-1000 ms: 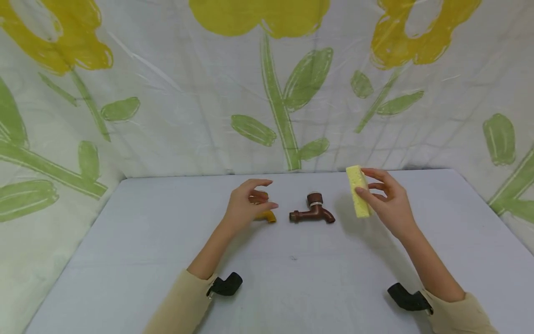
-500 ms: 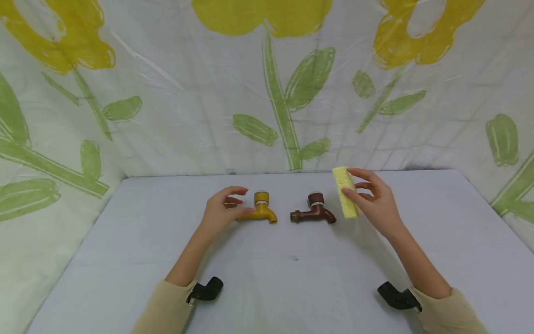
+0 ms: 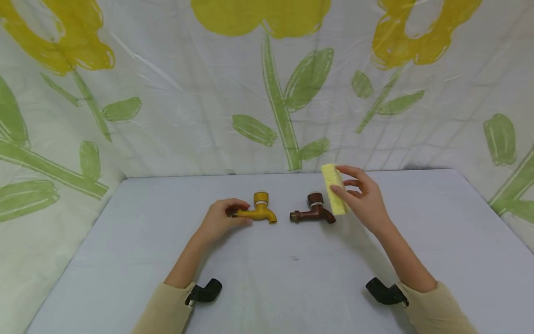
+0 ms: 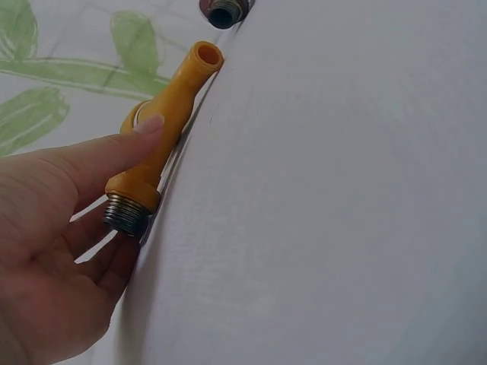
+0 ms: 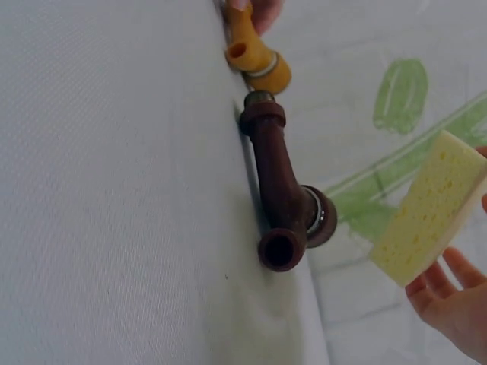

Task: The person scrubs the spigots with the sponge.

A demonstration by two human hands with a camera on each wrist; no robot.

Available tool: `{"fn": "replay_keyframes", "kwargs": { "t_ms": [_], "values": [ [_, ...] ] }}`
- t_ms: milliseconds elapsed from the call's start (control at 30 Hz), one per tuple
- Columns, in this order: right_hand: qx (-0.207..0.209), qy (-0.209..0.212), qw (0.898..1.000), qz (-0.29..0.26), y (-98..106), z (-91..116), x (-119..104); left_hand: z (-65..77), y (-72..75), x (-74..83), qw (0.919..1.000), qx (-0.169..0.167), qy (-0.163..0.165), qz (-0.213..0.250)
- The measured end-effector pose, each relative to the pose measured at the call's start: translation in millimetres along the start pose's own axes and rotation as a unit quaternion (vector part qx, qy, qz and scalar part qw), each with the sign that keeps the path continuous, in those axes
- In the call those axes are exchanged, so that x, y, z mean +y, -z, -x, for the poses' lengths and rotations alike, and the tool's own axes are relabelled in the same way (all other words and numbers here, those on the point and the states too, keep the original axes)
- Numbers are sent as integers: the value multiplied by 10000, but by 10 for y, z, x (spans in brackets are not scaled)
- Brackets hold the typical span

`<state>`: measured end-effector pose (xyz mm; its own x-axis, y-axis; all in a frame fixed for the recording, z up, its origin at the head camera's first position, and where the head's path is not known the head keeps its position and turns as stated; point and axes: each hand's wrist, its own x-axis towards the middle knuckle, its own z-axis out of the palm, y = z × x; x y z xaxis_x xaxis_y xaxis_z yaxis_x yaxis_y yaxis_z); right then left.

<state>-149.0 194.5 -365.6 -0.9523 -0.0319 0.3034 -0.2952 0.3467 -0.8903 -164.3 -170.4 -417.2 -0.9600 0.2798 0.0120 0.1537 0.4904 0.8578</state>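
Observation:
A yellow tap (image 3: 260,212) with a threaded end lies on the white table. My left hand (image 3: 219,218) is around its threaded end, the thumb in front and the fingers curled behind; in the left wrist view the thumb lies across the tap's body (image 4: 173,110). Right of it lies a dark brown tap (image 3: 314,214), untouched, its spout toward the right. My right hand (image 3: 367,199) holds a pale yellow sponge (image 3: 333,189) between thumb and fingers, raised above the table beside the brown tap. The sponge (image 5: 430,209) hangs tilted in the right wrist view.
The white table (image 3: 267,287) ends at a wall sheet (image 3: 187,116) painted with yellow flowers and green leaves, close behind the taps. A black wrist mount (image 3: 204,291) sits on the left sleeve and another black mount (image 3: 385,292) on the right.
My left hand moved left from in front of the yellow tap, then down around its threaded end. The right hand carried the sponge left, closer to the brown tap. Both taps stayed put.

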Motion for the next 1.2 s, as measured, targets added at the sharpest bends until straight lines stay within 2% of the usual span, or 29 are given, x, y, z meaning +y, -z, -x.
{"fn": "replay_keyframes", "kwargs": {
  "t_ms": [133, 400, 600, 767, 900, 1033, 1200],
  "values": [
    [-12, 11, 10000, -79, -41, -28, -9, -4, -13, -17, 9998, -125, -112, -101],
    [-73, -8, 9999, -101, -113, -54, -21, 1, -22, 1, 9994, -123, -276, -193],
    [-169, -43, 9998, -10, -122, -32, -26, 9, -2, 59, 9994, -86, -225, -261],
    [-236, -75, 9997, -44, -132, -22, -26, 15, 35, 104, 9993, -241, -199, -227],
    [-323, -129, 9994, -22, -145, -6, -36, 31, 82, 125, 9976, -652, -81, 237],
    [-400, -166, 9991, -5, -161, 3, -40, 51, 125, 136, 9900, -1074, 90, 913],
    [-466, -185, 9987, 77, -187, 18, -42, 57, 136, 147, 9804, -1219, 254, 1523]
  ]
}}
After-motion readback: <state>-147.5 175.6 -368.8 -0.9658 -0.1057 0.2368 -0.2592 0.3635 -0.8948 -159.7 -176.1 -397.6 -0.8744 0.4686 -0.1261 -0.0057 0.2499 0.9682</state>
